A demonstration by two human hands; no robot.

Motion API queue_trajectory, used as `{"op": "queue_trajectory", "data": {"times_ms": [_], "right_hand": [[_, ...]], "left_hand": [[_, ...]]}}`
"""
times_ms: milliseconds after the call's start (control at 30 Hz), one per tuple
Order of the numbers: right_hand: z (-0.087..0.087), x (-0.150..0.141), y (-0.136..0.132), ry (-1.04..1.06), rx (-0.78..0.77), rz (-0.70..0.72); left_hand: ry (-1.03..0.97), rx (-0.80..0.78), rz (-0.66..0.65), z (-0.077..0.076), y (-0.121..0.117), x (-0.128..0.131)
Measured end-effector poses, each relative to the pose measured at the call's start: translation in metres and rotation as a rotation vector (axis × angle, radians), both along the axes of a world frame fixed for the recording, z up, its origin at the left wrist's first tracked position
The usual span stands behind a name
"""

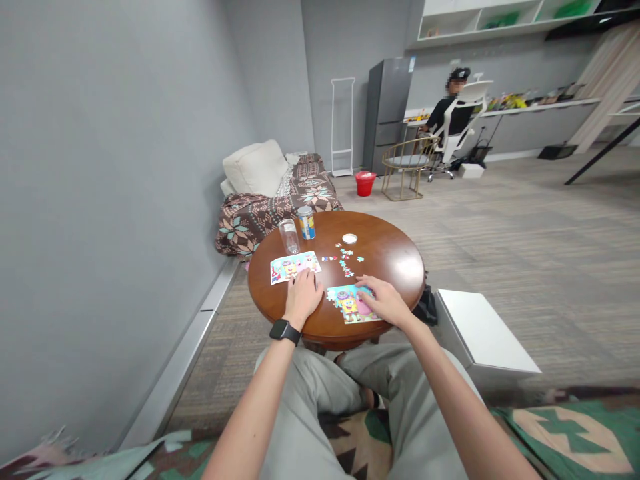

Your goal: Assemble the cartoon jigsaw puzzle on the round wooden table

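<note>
My left hand (304, 295), with fingers stretched out, rests on the round wooden table at the lower edge of a cartoon picture sheet (280, 271). The hand holds nothing. Over the right part of a partly joined jigsaw puzzle (349, 305) lies my right hand (385, 300), its fingers spread and covering some of the picture. The puzzle's left edge is uneven with open piece shapes. Beyond it, several loose puzzle pieces (346, 267) are scattered. A dark smartwatch (285, 331) is on my left wrist.
On the table (395, 240) stand a drinking glass (289, 237) and a printed tin (307, 224), with a round white lid (349, 239) lying nearby. A white box (487, 330) is on the floor at right. A person (443, 113) sits farther back, near a red bucket (365, 184).
</note>
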State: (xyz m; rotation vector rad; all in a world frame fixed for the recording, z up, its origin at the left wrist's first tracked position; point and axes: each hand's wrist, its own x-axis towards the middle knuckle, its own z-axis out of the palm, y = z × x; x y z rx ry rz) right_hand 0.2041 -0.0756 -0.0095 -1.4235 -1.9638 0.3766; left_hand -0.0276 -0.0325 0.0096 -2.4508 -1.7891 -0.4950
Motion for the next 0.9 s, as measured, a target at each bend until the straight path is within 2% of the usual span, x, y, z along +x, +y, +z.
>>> {"op": "queue_trajectory", "data": {"times_ms": [900], "right_hand": [[-0.0017,-0.0036,-0.0017,-0.011,0.007,-0.011]], "left_hand": [[0.015,0.018,-0.020,-0.0008,0.0022,-0.0023]]}}
